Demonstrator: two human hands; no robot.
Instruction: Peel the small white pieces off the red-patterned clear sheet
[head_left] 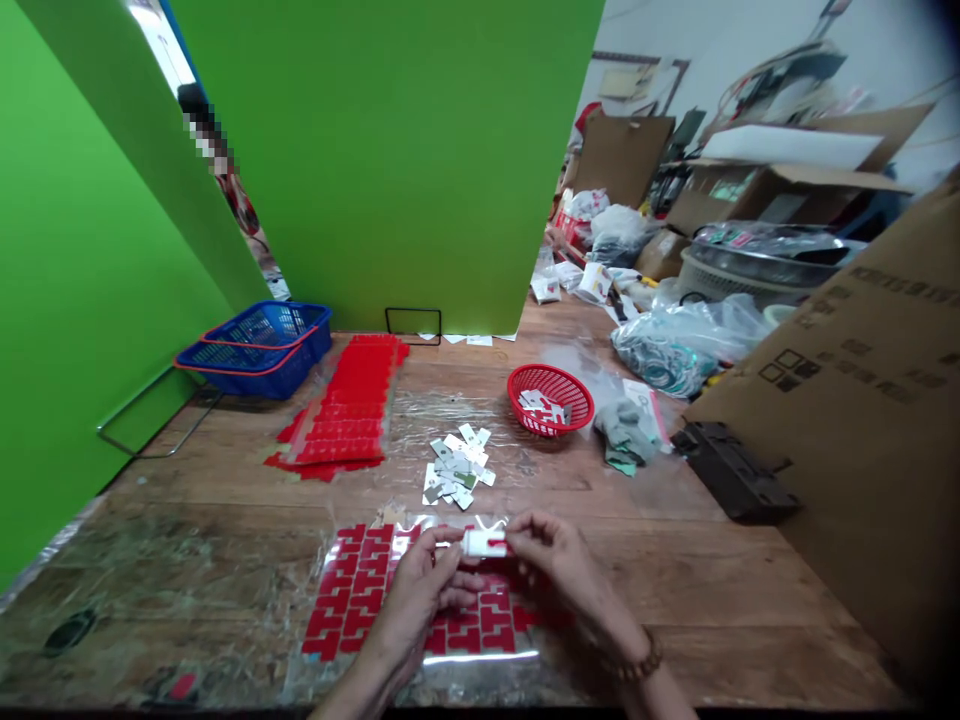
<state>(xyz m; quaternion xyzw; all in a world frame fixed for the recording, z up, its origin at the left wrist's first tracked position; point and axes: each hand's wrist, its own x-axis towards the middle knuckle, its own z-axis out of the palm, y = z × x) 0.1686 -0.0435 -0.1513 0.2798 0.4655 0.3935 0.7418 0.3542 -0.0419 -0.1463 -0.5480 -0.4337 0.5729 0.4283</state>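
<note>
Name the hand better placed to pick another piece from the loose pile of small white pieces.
Right, probably: the right hand pinches only an end of the small white piece, nearer the pile; the left hand grips it.

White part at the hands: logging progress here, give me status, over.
Left hand and right hand both pinch the small white part. Held above red sticker sheet. Nothing in the way.

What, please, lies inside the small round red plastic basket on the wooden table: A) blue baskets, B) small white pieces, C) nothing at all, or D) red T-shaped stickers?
B: the small round red plastic basket holds a few small white pieces, much like the loose pile of white pieces on the wooden table beside it.
</note>
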